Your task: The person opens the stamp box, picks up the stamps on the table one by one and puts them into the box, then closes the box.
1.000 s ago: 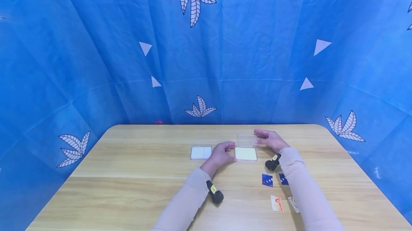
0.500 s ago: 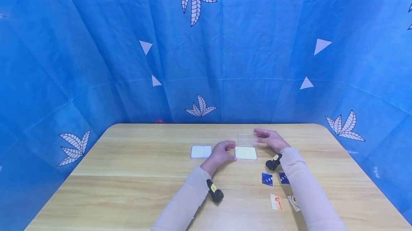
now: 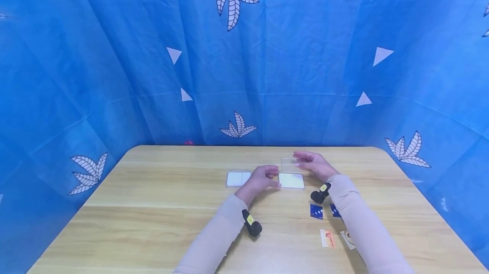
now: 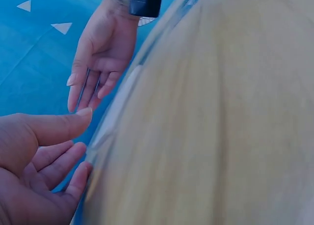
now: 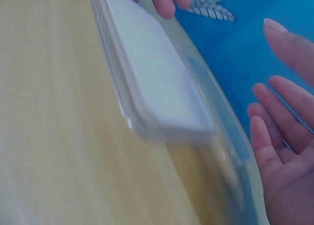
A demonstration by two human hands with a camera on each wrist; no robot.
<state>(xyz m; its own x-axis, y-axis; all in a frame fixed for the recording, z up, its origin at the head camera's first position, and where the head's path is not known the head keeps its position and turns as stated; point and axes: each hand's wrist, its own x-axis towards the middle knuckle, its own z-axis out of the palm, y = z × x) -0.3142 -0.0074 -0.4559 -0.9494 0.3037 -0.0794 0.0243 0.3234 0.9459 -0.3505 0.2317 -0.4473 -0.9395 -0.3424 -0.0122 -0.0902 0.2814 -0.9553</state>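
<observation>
A clear plastic case point(image 3: 291, 181) filled with a white stack lies flat on the table, lid opened out behind it. My left hand point(image 3: 260, 180) is at its left edge, thumb by the near corner and fingers by the far one. In the left wrist view, that hand's thumb and fingers point(image 4: 61, 173) are apart with nothing between them. Over the right end of the transparent lid point(image 3: 288, 165) is my right hand point(image 3: 314, 166). Its relaxed fingers point(image 5: 275, 107) hold nothing in the right wrist view, where the case point(image 5: 157, 72) appears large and blurred.
Left of my left hand lies a second clear case point(image 3: 237, 179) with white contents. Nearer me on the right are two blue cards point(image 3: 316, 211) and two orange and white cards point(image 3: 327, 238), partly beside my right sleeve point(image 3: 366, 227). A blue curtain point(image 3: 244, 62) hangs behind the wooden table point(image 3: 153, 206).
My right hand has shifted a little to the left, further over the clear lid. The left hand stays at the case's left edge.
</observation>
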